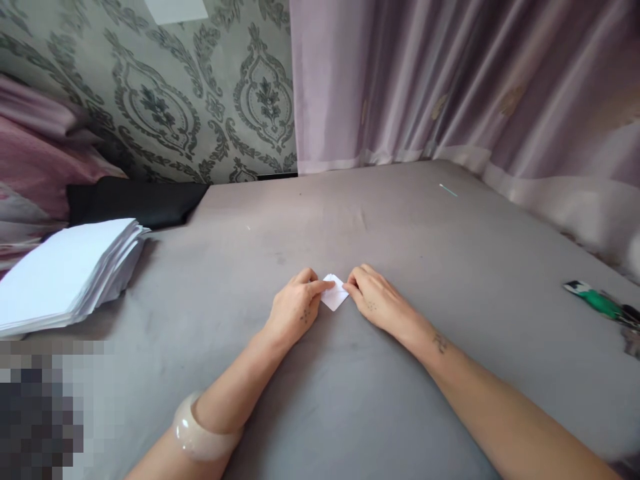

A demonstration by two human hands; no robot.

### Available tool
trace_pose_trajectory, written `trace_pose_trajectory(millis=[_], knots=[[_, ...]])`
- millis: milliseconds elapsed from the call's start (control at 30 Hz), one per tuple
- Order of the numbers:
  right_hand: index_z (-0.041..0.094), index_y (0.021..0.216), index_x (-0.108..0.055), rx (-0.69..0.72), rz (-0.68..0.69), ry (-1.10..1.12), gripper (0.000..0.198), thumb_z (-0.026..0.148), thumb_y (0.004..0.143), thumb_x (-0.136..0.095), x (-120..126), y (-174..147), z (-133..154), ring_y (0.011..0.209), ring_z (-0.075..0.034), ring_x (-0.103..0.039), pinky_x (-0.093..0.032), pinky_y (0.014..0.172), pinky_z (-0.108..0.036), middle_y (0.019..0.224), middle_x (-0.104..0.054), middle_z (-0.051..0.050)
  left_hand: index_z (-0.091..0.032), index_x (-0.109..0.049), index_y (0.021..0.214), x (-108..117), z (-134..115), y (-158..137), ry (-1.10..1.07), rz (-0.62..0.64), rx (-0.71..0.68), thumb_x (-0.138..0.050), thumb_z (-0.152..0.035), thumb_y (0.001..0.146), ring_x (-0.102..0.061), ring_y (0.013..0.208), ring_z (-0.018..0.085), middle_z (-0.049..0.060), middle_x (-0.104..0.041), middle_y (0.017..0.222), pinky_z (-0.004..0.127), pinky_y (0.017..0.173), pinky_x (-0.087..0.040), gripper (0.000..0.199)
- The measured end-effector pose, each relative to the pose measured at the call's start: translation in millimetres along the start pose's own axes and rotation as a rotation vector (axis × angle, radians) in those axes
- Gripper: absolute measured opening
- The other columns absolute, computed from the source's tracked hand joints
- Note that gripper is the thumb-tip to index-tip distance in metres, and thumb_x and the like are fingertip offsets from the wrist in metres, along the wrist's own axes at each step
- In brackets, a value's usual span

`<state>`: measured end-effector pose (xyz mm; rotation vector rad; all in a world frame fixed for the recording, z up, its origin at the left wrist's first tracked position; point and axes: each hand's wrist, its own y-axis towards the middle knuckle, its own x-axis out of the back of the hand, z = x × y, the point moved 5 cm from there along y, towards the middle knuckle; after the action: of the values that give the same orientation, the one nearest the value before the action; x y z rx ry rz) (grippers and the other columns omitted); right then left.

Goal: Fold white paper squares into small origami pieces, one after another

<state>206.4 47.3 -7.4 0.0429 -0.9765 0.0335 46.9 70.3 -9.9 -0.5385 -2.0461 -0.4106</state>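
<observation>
A small piece of folded white paper (334, 299), roughly diamond-shaped, lies between my two hands on the grey cloth surface (380, 400). My left hand (296, 303) pinches its left corner, with the thumb laid over the top of the paper. At the right corner, the thumb and fingertips of my right hand (373, 293) close on the edge. Both hands rest low against the surface, and the fingers curled beneath the paper are partly hidden. A pale bangle (203, 433) sits on my left forearm.
At the left stands a thick stack of white paper (65, 273), beside a black folded item (145, 200). A green-handled tool (597, 301) lies at the right edge near dark objects. A thin cotton-swab-like stick (449, 191) lies farther back. Purple curtains (390, 80) and patterned wallpaper (215, 87) border the surface.
</observation>
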Motion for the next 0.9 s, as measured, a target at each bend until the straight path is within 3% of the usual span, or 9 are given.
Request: trace_pose_trajectory(millis=[133,267,433,567,767,900], knots=[[0.019,0.095,-0.053,-0.125,-0.067,0.379,0.014,0.025,0.083,-0.050,3,9,-20,0.063,-0.012,-0.058,-0.046,0.059,-0.024,0.079,-0.060,-0.001,-0.033,-0.066,0.112,0,-2,0,0.010,0.000,-0.024,-0.038,-0.019,0.089,-0.058,0.085,0.017,0.005,-0.057,0.098,0.024,0.065,-0.042,0.038],[0.019,0.097,-0.054,-0.090,-0.171,0.585,0.015,0.022,0.083,-0.048,5,9,-12,0.075,-0.013,-0.063,-0.051,0.066,-0.026,0.087,-0.064,-0.004,-0.034,-0.066,0.111,1,-2,-1,0.024,-0.008,-0.026,-0.039,-0.018,0.089,-0.058,0.085,0.017,0.005,-0.058,0.099,0.024,0.066,-0.042,0.039],[0.021,0.100,-0.055,0.046,-0.140,0.355,0.020,0.014,0.085,-0.043,-3,-3,18,0.087,-0.013,-0.062,-0.047,0.079,-0.027,0.093,-0.065,-0.003,-0.032,-0.067,0.110,1,-3,0,0.001,-0.015,-0.028,-0.038,-0.017,0.089,-0.058,0.086,0.017,0.005,-0.059,0.098,0.025,0.070,-0.043,0.039],[0.019,0.102,-0.056,0.198,-0.095,0.065,0.026,0.008,0.087,-0.037,-7,-12,33,0.091,-0.015,-0.058,-0.044,0.081,-0.028,0.100,-0.062,-0.005,-0.025,-0.067,0.109,5,1,4,-0.105,-0.114,-0.039,-0.044,-0.018,0.085,-0.054,0.084,0.019,0.005,-0.064,0.088,0.029,0.079,-0.043,0.033],[0.019,0.105,-0.060,0.327,-0.064,-0.206,0.031,0.008,0.088,-0.037,-12,-19,48,0.091,-0.019,-0.053,-0.042,0.083,-0.031,0.100,-0.059,-0.008,-0.013,-0.065,0.095,9,38,8,-0.690,-0.316,0.387,-0.053,-0.024,0.077,-0.054,0.063,0.012,0.002,-0.062,0.069,0.023,0.059,-0.042,0.024],[0.022,0.112,-0.059,0.356,-0.040,-0.264,0.036,0.009,0.086,-0.039,-12,-23,53,0.086,-0.019,-0.050,-0.043,0.082,-0.032,0.100,-0.057,-0.007,-0.011,-0.063,0.093,15,46,5,-0.873,-0.396,0.520,-0.055,-0.025,0.073,-0.057,0.067,0.012,0.005,-0.063,0.074,0.020,0.055,-0.041,0.025]])
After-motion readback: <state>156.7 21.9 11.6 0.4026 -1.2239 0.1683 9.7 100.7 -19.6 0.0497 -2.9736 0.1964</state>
